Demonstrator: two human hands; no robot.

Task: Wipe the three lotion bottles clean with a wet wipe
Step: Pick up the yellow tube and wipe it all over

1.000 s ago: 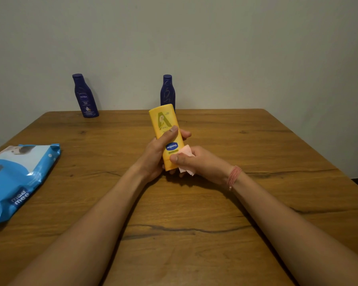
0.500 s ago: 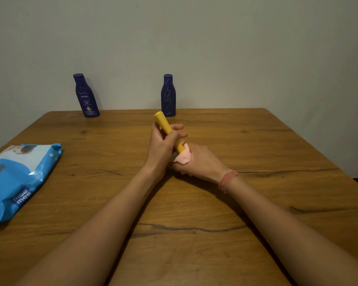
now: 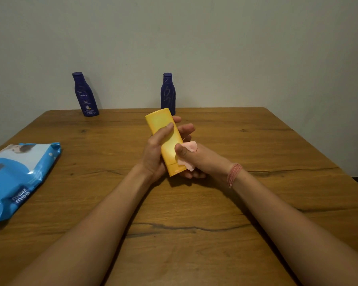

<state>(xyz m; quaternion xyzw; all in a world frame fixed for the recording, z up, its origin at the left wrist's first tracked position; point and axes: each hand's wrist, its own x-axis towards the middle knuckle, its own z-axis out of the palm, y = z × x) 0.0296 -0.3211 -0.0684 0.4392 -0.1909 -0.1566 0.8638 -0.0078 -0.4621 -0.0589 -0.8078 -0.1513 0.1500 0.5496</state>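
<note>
Holding a yellow bottle above the middle of the wooden counter, the person works a pink wipe against it.

The left hand wraps the bottle's body, thumb laid across its plain face and fingers curled behind, a grip closed round the bottle. The right hand pinches the wipe against the bottle's lower end, thumb pressed on the yellow side; a pink thread band circles that wrist. Two dark blue bottles stand upright at the counter's far edge by the wall, well apart from each other. A blue wipes pack lies flat near the left edge.
</note>
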